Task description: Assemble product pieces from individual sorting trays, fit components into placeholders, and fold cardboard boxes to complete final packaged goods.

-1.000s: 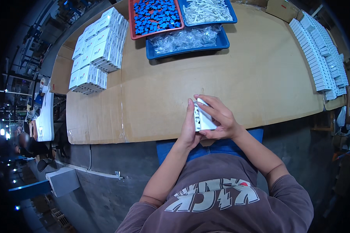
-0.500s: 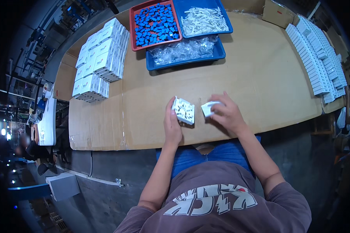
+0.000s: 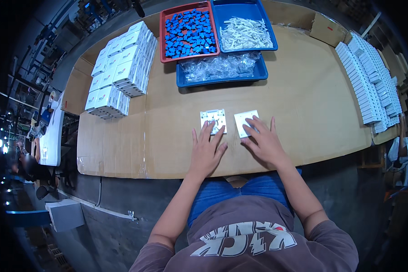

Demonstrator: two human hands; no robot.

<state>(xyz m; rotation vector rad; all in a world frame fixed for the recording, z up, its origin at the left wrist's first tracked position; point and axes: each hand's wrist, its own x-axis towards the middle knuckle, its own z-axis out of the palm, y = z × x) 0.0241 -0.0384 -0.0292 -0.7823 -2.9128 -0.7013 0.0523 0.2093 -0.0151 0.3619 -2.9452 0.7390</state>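
Note:
Two white square plastic pieces lie side by side on the cardboard-covered table in front of me. The left piece, an open housing [image 3: 213, 116], shows moulded ribs and recesses inside. Fingertips of my left hand [image 3: 207, 148] rest on its lower part, fingers spread. To the right is a flat white cover [image 3: 243, 119] with a smooth face. My right hand [image 3: 266, 143] lies over its right and near side, fingers outstretched and touching it. Neither hand grips anything.
Beyond the pieces stand a red tray [image 3: 162, 45] of small blue parts, a blue tray [image 3: 272, 38] of thin white parts and another blue tray [image 3: 222, 82] with clear plastic bags. White boxes [image 3: 122, 68] are stacked at left; rows of white units [image 3: 365, 86] line the right.
The housing, held tilted in my left hand before, now lies flat on the table. The cover has also come down flat, and both hands have opened over the pieces.

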